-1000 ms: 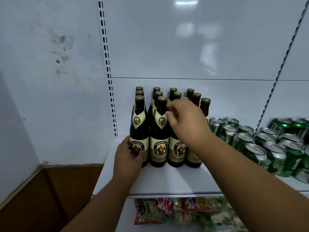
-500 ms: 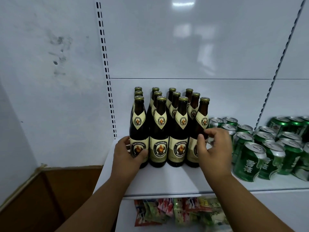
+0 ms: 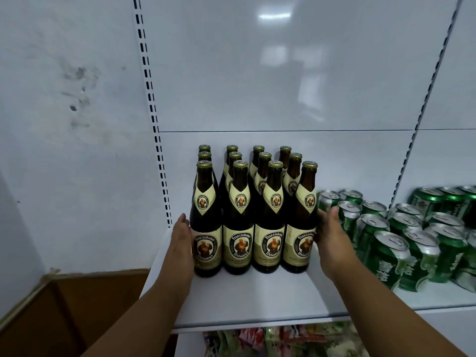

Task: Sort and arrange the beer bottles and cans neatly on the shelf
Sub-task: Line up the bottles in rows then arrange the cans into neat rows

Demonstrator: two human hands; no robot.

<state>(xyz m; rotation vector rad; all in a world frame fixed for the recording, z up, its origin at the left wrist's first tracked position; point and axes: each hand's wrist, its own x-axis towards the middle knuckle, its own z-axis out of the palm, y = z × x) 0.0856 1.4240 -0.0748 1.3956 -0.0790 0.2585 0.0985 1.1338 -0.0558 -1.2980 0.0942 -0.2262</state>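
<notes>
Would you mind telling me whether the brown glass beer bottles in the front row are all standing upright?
Upright: all four front-row brown glass beer bottles stand on their bases on the white shelf, gold caps up, labels level.

Dark brown glass bottles [image 3: 253,217] shine softly, with matt cream paper labels and gold metal caps. Green cans [image 3: 391,238] at right are glossy metal with bright silver tops. The white shelf [image 3: 247,300] looks smooth and satin; the back panel [image 3: 283,73] is glossy, mirroring lights. The wall [image 3: 64,112] at upper left is matt and scuffed
</notes>
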